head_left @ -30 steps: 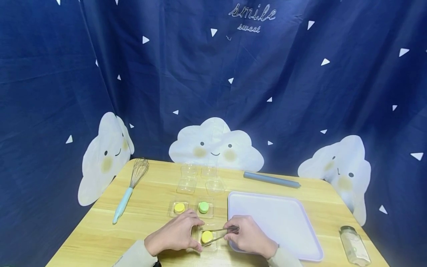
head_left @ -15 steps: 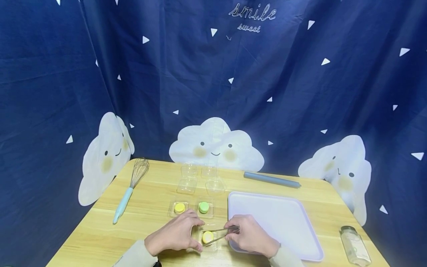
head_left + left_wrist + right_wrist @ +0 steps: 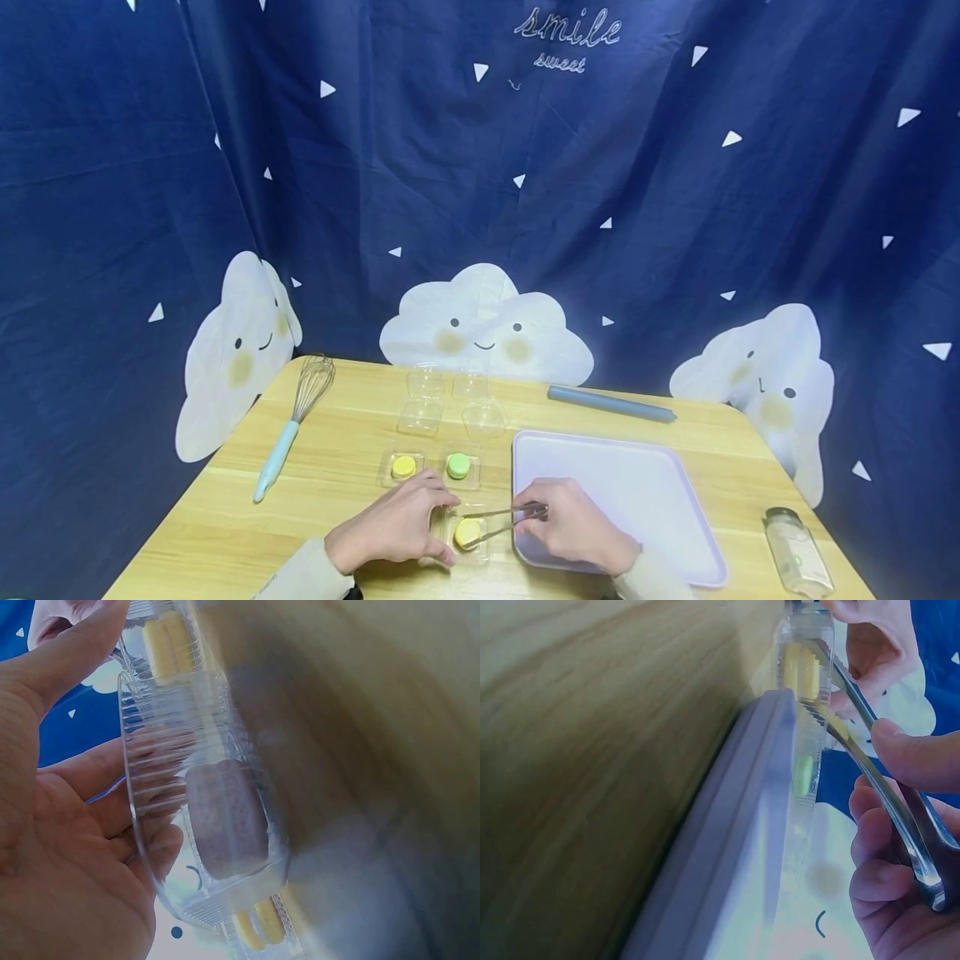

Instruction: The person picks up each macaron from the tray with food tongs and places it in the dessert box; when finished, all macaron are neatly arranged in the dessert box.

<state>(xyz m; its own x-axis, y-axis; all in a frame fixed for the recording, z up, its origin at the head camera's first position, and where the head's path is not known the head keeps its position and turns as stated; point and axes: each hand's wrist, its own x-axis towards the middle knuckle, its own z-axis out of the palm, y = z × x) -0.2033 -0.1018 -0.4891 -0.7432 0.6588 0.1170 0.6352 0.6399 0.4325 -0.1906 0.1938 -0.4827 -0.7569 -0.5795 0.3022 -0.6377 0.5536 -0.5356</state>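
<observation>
My right hand (image 3: pixel 573 525) grips metal tongs (image 3: pixel 889 791), whose arms stand apart over a yellow macaron (image 3: pixel 468 534). This macaron sits in a clear plastic box (image 3: pixel 480 557) at the front. My left hand (image 3: pixel 393 523) holds that box from its left side, thumb near, index finger far. In the left wrist view, another clear box with a purplish macaron (image 3: pixel 227 819) lies by the palm; the left hand hides it from the head view. Behind are a boxed yellow macaron (image 3: pixel 403 467) and a boxed green macaron (image 3: pixel 458 466).
A pale lilac tray (image 3: pixel 622 508) lies right of the boxes, partly under my right hand. Several clear lids or boxes (image 3: pixel 420 415) stand at the back. A whisk (image 3: pixel 287 437) lies left, a grey-blue rod (image 3: pixel 611 403) back right, a jar (image 3: pixel 797 552) far right.
My right hand has shifted slightly right with the tongs, their tips drawing back across the yellow macaron. The left hand has stayed in place.
</observation>
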